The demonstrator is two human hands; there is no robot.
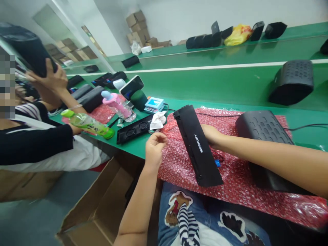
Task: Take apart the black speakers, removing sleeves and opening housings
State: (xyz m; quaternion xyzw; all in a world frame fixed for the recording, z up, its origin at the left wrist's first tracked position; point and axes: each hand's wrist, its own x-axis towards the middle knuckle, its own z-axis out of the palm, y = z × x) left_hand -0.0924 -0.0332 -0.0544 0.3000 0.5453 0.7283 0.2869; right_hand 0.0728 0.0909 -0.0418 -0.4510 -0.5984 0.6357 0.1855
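Note:
My right hand (211, 135) grips a long black speaker panel (198, 145) from behind. The panel is tilted up, with white MERKURY lettering facing me, and most of my fingers are hidden by it. Thin wires and a blue connector (217, 163) show just past its right edge. To the panel's left, apart from it, my left hand (155, 148) is closed with thumb and fingertips together; whatever it may pinch is too small to make out. Red bubble wrap (176, 164) lies beneath both. A black speaker housing (261, 126) rests on the wrap under my right forearm.
Left of me are a black panel with two drivers (133, 130), a white crumpled cloth (158, 120), a blue meter (153, 104) and a green bottle (88, 124). An open carton (99, 205) stands below. A co-worker's hands (51, 77) raise a dark speaker. Another speaker (293, 82) sits on the green conveyor.

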